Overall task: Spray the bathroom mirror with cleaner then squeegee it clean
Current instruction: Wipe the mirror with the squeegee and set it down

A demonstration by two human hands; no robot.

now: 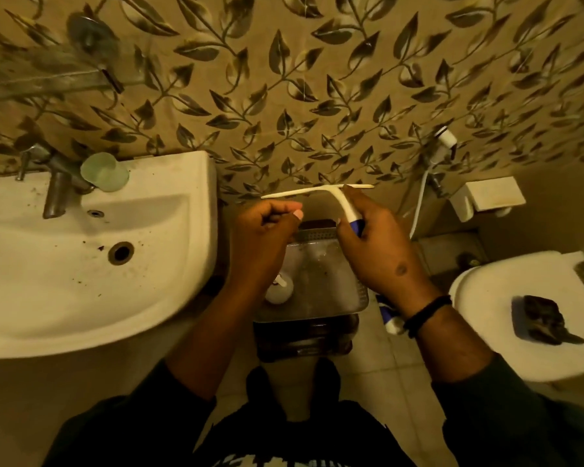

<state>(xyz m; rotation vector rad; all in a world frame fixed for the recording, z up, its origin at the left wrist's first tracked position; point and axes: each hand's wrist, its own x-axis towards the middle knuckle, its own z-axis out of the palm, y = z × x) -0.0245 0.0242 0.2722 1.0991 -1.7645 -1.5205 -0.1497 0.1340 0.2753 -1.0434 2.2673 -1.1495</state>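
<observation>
Holding the squeegee [331,197] by its blue grip in my right hand [375,244], fingers wrapped round it, blade lying left-right on the far side, while my left hand [263,230], curled and seemingly empty, sits nearest its left end; mirror unseen.

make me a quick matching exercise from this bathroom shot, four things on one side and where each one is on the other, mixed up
Things:
1. squeegee
2. green soap dish
3. white pump bottle
4. dark brush

Places:
A. on the closed toilet lid
B. in the metal bin on the floor
C. gripped in the right hand
D. on the sink rim beside the tap

Pairs: 1-C, 2-D, 3-B, 4-A
</observation>
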